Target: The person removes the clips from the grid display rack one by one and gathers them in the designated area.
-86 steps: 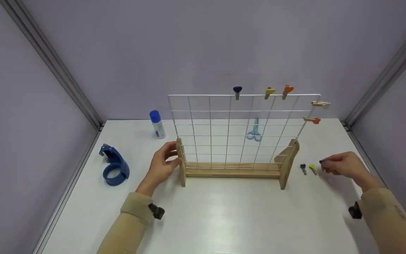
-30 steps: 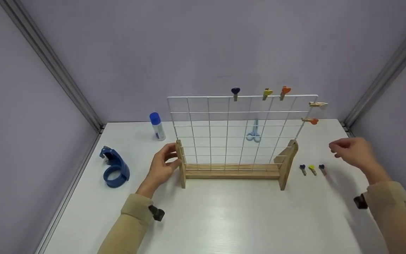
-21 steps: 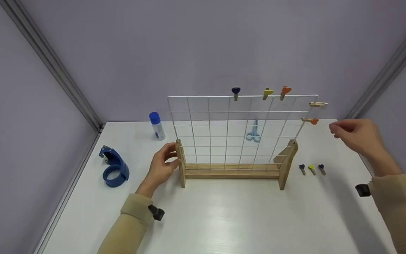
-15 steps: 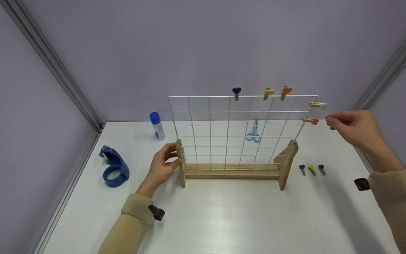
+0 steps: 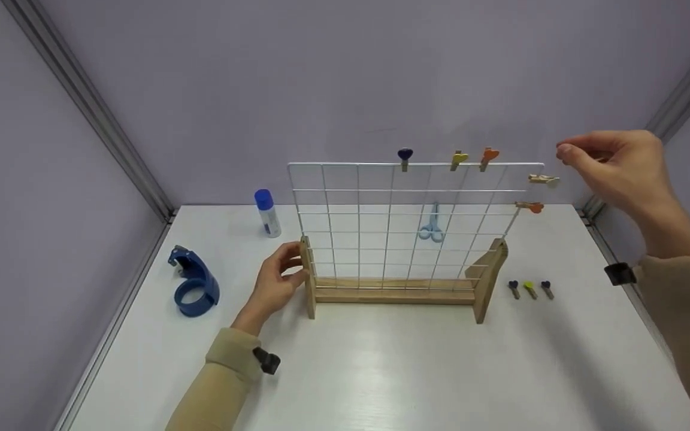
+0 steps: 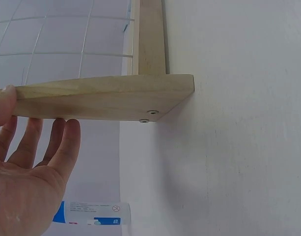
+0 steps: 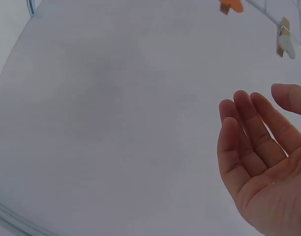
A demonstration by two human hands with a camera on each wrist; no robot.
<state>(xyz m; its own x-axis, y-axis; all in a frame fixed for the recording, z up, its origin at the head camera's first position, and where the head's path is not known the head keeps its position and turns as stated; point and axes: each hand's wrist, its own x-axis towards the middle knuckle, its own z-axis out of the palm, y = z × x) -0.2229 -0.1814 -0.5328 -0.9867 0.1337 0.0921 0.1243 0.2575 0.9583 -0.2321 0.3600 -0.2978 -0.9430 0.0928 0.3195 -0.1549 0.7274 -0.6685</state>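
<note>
My left hand (image 5: 274,278) grips the left wooden upright of a white wire grid rack (image 5: 396,296). In the left wrist view, its thumb and fingers (image 6: 69,147) lie on either side of the panel. My right hand (image 5: 629,170) is raised beyond the grid's upper right corner, fingers loosely bent, holding nothing. Nearest to it is a white clothespin (image 5: 541,179) on the grid's right side, above an orange one (image 5: 530,207). Along the top wire sit clothespins with dark blue (image 5: 405,154), yellow (image 5: 459,158) and orange (image 5: 489,155) hearts.
Three small clothespins lie right of the rack: dark blue (image 5: 513,287), yellow (image 5: 529,288) and dark blue (image 5: 547,288). Light blue scissors (image 5: 432,230) lie behind the grid. A glue stick (image 5: 268,214) and a blue tape dispenser (image 5: 198,290) are on the left.
My right hand has let go of a dark blue clothespin, now lying beside the other two on the table, and has risen past the grid's right side. My left hand has stayed put.
</note>
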